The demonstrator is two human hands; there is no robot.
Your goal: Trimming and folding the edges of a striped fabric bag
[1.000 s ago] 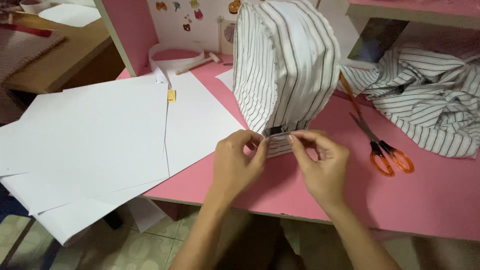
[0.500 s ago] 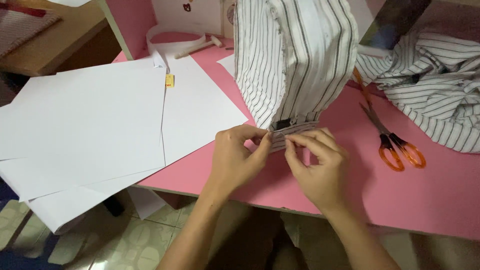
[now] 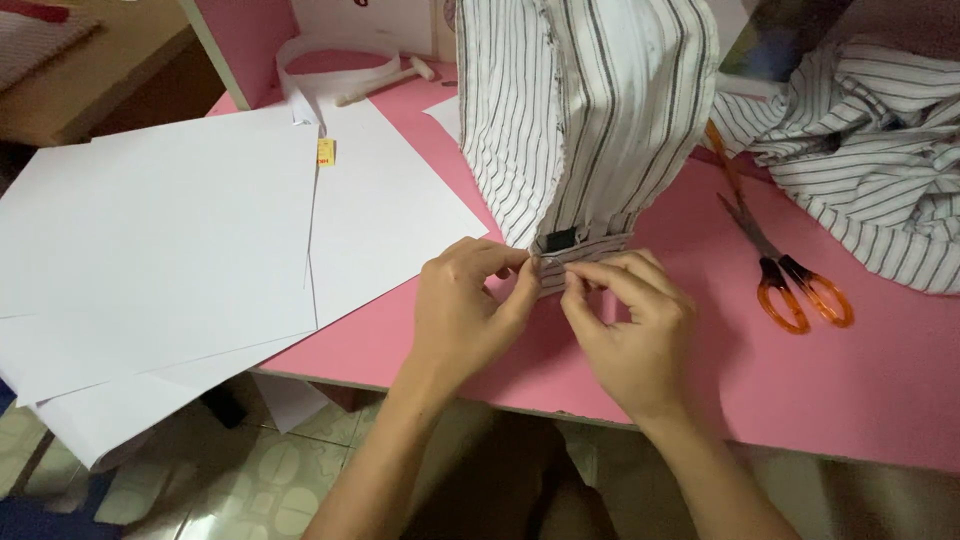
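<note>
hands: two, a left hand and a right hand
scissors: one pair, orange handles
striped cloth: two pieces, one upright, one heaped
black clip: one
paper sheets: several, overlapping, exact count unclear

the striped fabric piece, white with thin dark lines, stands upright and gathered on the pink table, its narrow folded lower edge pinched between the fingertips of the left hand and right hand, a small black clip fastened just above that edge.
</note>
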